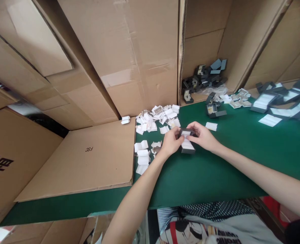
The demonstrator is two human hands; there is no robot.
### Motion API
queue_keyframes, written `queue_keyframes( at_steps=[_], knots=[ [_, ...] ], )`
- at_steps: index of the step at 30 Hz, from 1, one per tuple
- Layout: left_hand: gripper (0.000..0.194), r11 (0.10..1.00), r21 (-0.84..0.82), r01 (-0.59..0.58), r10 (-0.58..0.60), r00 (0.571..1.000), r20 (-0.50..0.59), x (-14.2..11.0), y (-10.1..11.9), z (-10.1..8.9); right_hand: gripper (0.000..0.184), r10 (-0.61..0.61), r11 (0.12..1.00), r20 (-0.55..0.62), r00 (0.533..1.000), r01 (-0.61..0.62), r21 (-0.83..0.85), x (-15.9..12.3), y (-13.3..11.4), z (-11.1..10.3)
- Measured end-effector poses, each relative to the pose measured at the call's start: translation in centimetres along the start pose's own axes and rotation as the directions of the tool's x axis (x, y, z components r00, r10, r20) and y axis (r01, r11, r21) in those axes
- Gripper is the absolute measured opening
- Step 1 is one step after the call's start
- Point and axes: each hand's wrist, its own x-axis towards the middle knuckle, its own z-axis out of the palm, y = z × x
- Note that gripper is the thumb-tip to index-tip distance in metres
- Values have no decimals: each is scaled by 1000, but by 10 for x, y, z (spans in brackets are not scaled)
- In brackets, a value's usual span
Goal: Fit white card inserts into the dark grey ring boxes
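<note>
Reaching up from the bottom edge of view with the left forearm [138, 203], slanting in from the right edge with the right forearm [256, 169], and converging low over a green surface [241, 154]. Turned inward at both wrists, bringing the left hand [172, 140] and the right hand [202, 136] close together just right of center.

Bounded at left by a flat cardboard panel [109, 159] printed "FSC," at back by a tall cardboard wall [145, 57], and at near side by the edge of the green, close to patterned clothing [200, 208]. Opening out to the right in a broad green stretch, as far as blurred dark boxes [260, 107]. Crowded beyond the left hand by a heap of white inserts [169, 113], and just past the right hand by a single white piece [211, 126].

Clasped from both sides around a small black box [188, 150], with fingers curled at the far end and thumbs pressed near the white lining [187, 145]. Held open between left and right, too closely covered to tell whether touching the green below.
</note>
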Motion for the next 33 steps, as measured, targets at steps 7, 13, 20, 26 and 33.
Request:
queue_keyframes(
  at_steps=[7,13,20,26,33],
  knots=[
    [19,979,-201,14,-47,986,-161,6,-5,-1,50,40,982,57,998,-49,180,2,-10,-4],
    [45,849,-509,143,-242,961,-134,3,13,-8,81,-39,992,183,982,16,124,0,-15,-7],
    [38,889,-451,73,-183,962,-205,7,4,-12,52,98,965,144,985,-129,227,5,-6,-8],
    [35,977,-198,-81,40,979,-201,3,10,-9,36,264,889,191,945,-315,333,11,-3,-12],
    [35,980,42,-194,197,974,-112,-7,15,-3,31,317,840,269,909,-401,366,10,-2,-17]
  ],
)
